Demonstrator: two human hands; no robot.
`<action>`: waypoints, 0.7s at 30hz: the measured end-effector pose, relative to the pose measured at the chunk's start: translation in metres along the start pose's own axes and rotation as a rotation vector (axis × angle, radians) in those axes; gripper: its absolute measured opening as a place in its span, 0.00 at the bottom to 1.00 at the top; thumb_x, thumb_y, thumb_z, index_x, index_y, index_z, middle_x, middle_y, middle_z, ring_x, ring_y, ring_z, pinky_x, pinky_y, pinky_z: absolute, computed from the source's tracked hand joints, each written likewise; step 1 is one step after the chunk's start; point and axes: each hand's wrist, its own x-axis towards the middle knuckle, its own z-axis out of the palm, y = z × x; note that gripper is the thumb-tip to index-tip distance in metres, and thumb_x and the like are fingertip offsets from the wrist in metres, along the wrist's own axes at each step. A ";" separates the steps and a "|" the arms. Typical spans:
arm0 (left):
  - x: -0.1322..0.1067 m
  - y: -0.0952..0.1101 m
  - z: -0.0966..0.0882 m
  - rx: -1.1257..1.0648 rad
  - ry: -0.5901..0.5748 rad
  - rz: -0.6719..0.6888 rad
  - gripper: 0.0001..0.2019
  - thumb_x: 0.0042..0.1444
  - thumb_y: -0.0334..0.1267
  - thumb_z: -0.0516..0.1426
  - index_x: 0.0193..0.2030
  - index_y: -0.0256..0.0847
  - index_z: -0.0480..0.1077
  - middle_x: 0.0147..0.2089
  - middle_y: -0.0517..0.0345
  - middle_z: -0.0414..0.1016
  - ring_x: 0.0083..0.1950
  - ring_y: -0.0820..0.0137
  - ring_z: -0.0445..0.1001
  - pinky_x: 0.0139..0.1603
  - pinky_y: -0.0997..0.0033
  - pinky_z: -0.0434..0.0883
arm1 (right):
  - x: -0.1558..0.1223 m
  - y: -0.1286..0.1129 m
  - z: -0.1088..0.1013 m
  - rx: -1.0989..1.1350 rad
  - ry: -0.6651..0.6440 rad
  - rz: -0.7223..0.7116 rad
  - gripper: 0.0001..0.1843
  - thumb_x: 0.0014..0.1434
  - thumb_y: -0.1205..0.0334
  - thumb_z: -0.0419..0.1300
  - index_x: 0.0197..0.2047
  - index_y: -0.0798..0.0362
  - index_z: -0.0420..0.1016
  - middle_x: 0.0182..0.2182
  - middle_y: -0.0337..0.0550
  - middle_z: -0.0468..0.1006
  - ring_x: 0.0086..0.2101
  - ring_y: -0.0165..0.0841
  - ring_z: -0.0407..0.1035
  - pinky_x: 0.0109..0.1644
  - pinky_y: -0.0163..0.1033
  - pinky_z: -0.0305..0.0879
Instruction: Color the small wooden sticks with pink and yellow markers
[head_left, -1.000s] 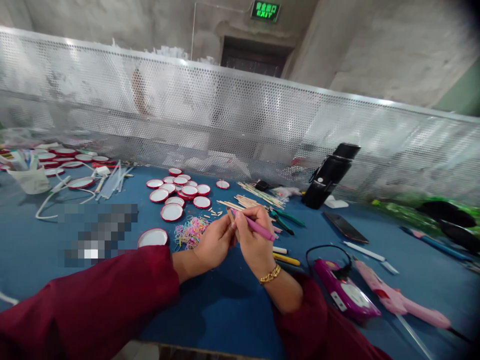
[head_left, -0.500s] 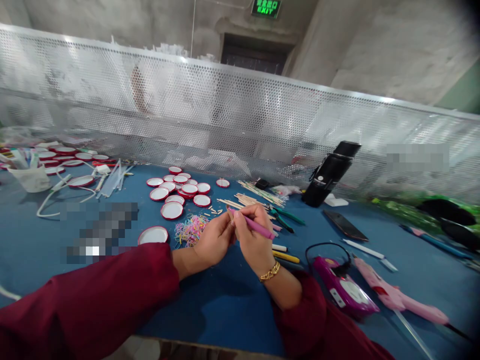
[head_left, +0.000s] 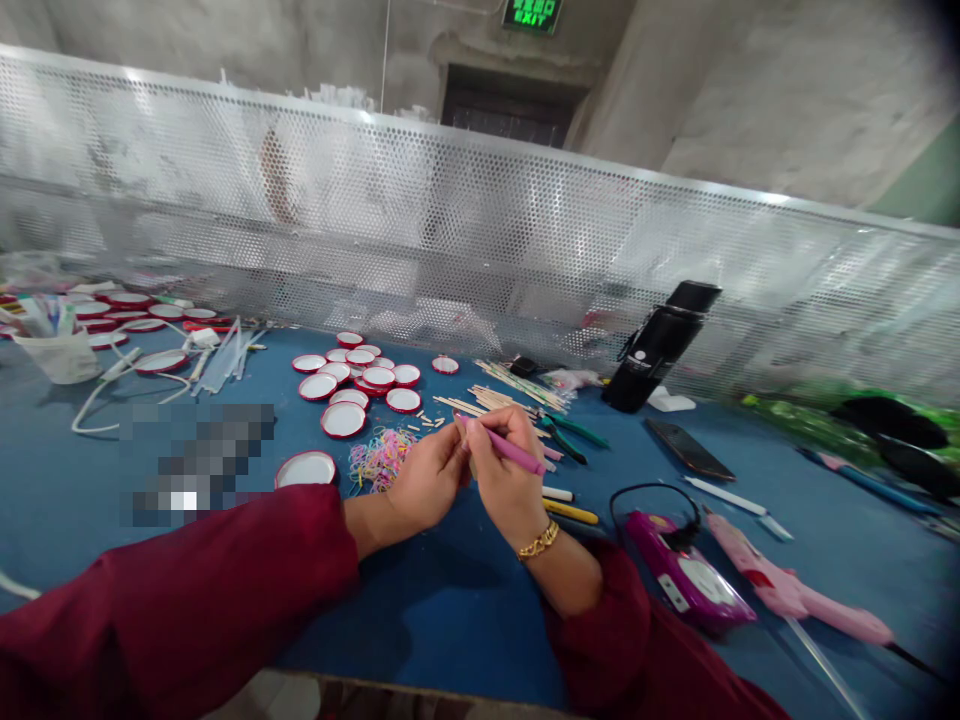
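My right hand [head_left: 508,478] grips a pink pen [head_left: 511,450], its tip pointed at a small wooden stick piece [head_left: 463,436] pinched in my left hand [head_left: 429,479]. Both hands hover just above the blue table [head_left: 450,600], close together near its middle. A heap of coloured rubber bands [head_left: 380,457] lies just left of my left hand. Wooden sticks [head_left: 487,403] lie in a loose pile right behind my hands.
Several red-rimmed white lids [head_left: 352,385] lie behind on the left. Green pliers [head_left: 568,437], a black flask [head_left: 654,349], a phone [head_left: 688,451], a purple device [head_left: 686,577] and a pink glue gun [head_left: 795,597] lie to the right. A perforated metal screen [head_left: 480,240] borders the far edge.
Both hands stay together with the pen on the stick piece; they have shifted only slightly. Nothing else moved.
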 end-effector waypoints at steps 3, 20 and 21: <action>0.000 0.000 0.000 -0.013 0.000 -0.004 0.18 0.63 0.51 0.45 0.35 0.39 0.64 0.26 0.60 0.67 0.24 0.74 0.61 0.25 0.74 0.58 | 0.000 0.000 0.000 -0.008 0.002 0.004 0.07 0.60 0.59 0.58 0.31 0.51 0.66 0.28 0.38 0.70 0.31 0.31 0.65 0.36 0.40 0.63; 0.000 0.000 0.001 -0.010 0.022 0.019 0.18 0.62 0.52 0.47 0.35 0.39 0.66 0.25 0.58 0.67 0.25 0.73 0.62 0.26 0.72 0.60 | 0.001 -0.001 0.000 -0.011 0.028 -0.015 0.08 0.61 0.58 0.57 0.31 0.51 0.65 0.28 0.37 0.68 0.31 0.31 0.65 0.37 0.40 0.63; 0.001 0.000 0.001 -0.011 0.022 0.020 0.18 0.62 0.52 0.47 0.34 0.39 0.66 0.25 0.58 0.67 0.25 0.73 0.62 0.26 0.72 0.60 | 0.001 -0.001 -0.001 -0.010 0.029 -0.016 0.08 0.61 0.58 0.57 0.31 0.51 0.66 0.28 0.37 0.69 0.31 0.31 0.65 0.37 0.40 0.63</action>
